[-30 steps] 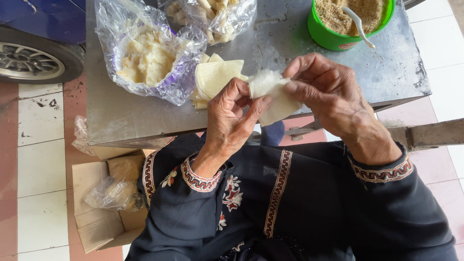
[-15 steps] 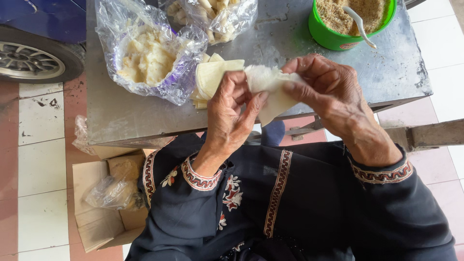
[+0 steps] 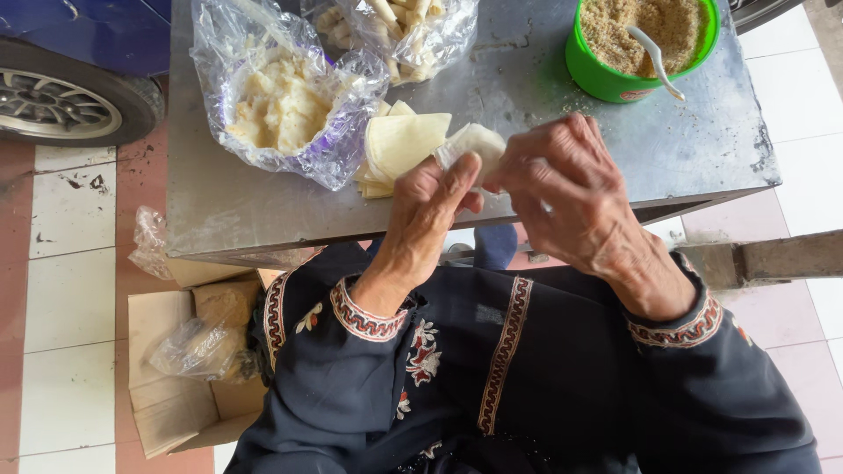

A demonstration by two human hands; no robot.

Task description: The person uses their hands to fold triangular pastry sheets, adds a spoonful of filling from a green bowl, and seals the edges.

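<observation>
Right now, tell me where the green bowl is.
In the head view, the green bowl sits at the metal table's far right corner, beyond the right hand, a white spoon inside.

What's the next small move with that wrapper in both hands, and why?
Probably keep rolling it shut. Left hand and right hand both pinch the pale pastry wrapper above the metal table, and it is already partly rolled; finished rolls sit bagged, and the stack of wrappers lies beside.

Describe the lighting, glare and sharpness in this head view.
Head view: soft daylight with faint shadows; glare flecks on the clear plastic bag and a dull sheen on the metal table; both hands, left hand and right hand, look sharp.
</observation>
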